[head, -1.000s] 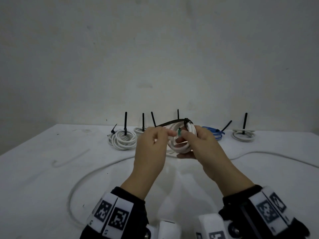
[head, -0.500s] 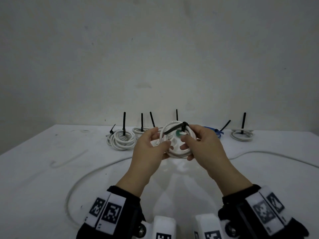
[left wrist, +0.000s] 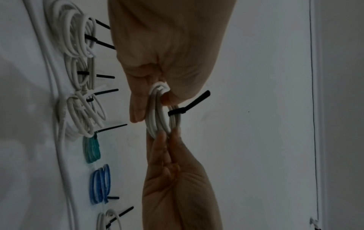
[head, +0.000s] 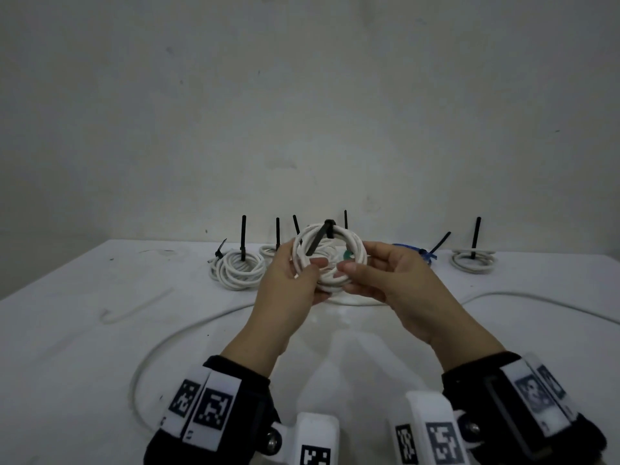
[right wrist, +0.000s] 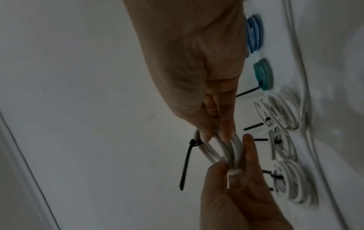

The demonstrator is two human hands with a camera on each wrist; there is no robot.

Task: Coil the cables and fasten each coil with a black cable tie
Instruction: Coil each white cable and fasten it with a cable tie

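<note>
Tied white coil held up between both hands, ready to be set down.

The left hand (head: 288,280) pinched the white coil's (head: 327,255) left side, above the table (head: 84,330); a black cable tie (head: 318,241) cinched the top, tail dangling; the right hand (head: 392,280) pinched the right side. Fastening looked finished. Next probably meant placing it in the row of tied coils (head: 240,270) behind, then coiling the loose white cable (head: 188,330).

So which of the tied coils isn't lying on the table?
The white coil held up between the left hand and right hand; every other tied coil, like the blue one, lies on the table.
</note>
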